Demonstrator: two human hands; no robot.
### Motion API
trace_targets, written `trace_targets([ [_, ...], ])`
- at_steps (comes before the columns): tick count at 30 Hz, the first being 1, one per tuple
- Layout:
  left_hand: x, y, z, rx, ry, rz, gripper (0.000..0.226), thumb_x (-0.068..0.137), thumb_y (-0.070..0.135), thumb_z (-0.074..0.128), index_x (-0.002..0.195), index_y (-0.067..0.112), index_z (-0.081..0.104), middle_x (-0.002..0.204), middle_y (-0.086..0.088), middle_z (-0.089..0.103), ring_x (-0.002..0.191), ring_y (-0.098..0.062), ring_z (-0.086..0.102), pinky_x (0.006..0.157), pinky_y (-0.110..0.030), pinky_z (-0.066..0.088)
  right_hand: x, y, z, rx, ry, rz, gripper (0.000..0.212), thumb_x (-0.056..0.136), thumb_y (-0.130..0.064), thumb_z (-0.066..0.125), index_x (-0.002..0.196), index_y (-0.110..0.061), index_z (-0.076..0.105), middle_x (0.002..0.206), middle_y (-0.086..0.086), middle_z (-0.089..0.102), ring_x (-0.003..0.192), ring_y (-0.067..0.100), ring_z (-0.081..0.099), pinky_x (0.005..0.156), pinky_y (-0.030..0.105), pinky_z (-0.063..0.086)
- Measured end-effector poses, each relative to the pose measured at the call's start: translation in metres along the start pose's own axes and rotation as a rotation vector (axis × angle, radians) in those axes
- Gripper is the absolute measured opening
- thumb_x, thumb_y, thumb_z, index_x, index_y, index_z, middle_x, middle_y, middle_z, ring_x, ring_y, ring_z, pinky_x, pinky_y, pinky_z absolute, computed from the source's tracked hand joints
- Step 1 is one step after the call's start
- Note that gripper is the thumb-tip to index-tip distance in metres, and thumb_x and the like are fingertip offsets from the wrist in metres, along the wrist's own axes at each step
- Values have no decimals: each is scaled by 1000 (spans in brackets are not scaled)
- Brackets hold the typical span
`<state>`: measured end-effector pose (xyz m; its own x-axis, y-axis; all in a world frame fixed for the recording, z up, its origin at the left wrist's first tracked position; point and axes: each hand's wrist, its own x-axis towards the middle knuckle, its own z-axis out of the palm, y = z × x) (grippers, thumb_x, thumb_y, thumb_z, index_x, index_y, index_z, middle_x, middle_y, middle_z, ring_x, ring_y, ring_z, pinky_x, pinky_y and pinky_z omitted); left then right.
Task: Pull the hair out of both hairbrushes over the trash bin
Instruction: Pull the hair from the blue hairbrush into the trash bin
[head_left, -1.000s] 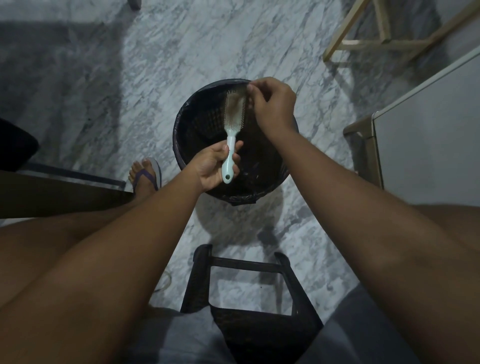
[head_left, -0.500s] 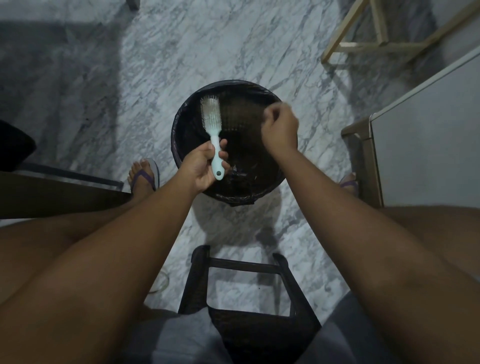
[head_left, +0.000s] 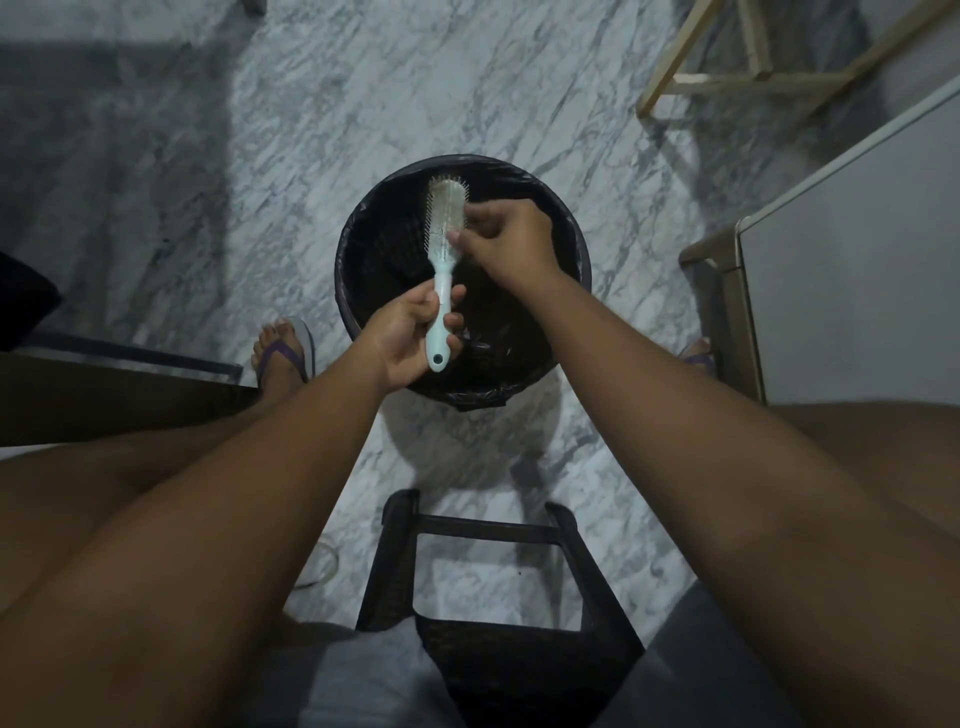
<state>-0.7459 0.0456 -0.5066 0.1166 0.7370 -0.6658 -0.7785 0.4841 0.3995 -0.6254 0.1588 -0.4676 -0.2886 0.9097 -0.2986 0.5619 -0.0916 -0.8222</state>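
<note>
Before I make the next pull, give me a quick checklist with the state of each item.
1. Brush over bin: ok, its head sits above the opening.
2. Left hand grips handle: ok.
3. Right hand at bristles: ok, it touches them.
4. Right hand pinches hair: cannot tell.
5. Brush free of hair: not ok, a hazy mat shows among the bristles.
6. Second brush within reach: cannot tell, not in view.
</note>
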Motion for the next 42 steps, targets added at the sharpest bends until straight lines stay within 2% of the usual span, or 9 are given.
trace_targets([
  [3,2,0,1,-54,33,38,32,104,5,31,126,7,54,102,-5,60,64,-11,51,54,-25,45,0,1,-2,65,63,12,10,87,-11,74,95,-7,76,79,5,75,58,4,66,55,10,52],
  [13,5,0,-5,-149,95,85,31,102,3,32,118,5,58,95,-4,59,63,-8,52,53,-23,46,-4,28,-12,290,577,-175,9,91,-8,65,89,-4,72,78,7,71,65,20,69,63,30,60],
  [17,5,7,2,-198,48,105,33,101,2,32,123,5,55,94,-3,61,62,-8,52,55,-23,47,-18,63,-6,-238,187,85,16,92,-6,59,95,-9,74,96,9,72,83,21,67,78,25,53],
  [20,5,8,2,-216,5,101,33,101,2,33,125,7,55,95,-2,64,63,-8,53,56,-24,48,-25,63,-1,-575,-159,183,26,95,-3,48,111,0,68,113,22,64,102,38,63,89,37,50],
  [26,3,13,-6,-207,-70,96,34,101,4,32,129,10,50,97,0,66,66,-8,54,59,-24,49,-17,52,1,-947,-455,187,35,99,-2,44,132,-1,55,131,23,55,120,42,57,103,48,46],
  [30,2,15,-5,-100,-79,63,36,101,5,34,133,10,50,99,-1,65,67,-9,53,59,-25,47,-8,50,3,-826,-472,281,41,96,-7,54,136,-1,51,139,22,52,126,40,53,110,46,43],
  [35,0,8,0,58,-37,13,35,104,8,34,134,11,52,103,-2,63,68,-11,52,57,-26,46,-4,26,0,-202,-133,-65,86,84,-13,73,156,-16,26,154,8,42,141,21,40,111,21,31],
  [37,0,4,3,78,-31,5,35,104,8,34,135,12,52,104,-2,63,68,-11,52,56,-27,47,-1,20,5,-129,-71,-136,74,84,-9,71,150,-17,40,138,4,60,121,11,58,97,9,38],
  [42,0,7,7,43,-33,22,34,104,8,35,132,12,53,101,-2,67,68,-12,52,57,-27,47,0,25,9,-127,83,-145,18,89,-12,69,105,-11,77,97,2,77,86,6,69,78,10,52],
])
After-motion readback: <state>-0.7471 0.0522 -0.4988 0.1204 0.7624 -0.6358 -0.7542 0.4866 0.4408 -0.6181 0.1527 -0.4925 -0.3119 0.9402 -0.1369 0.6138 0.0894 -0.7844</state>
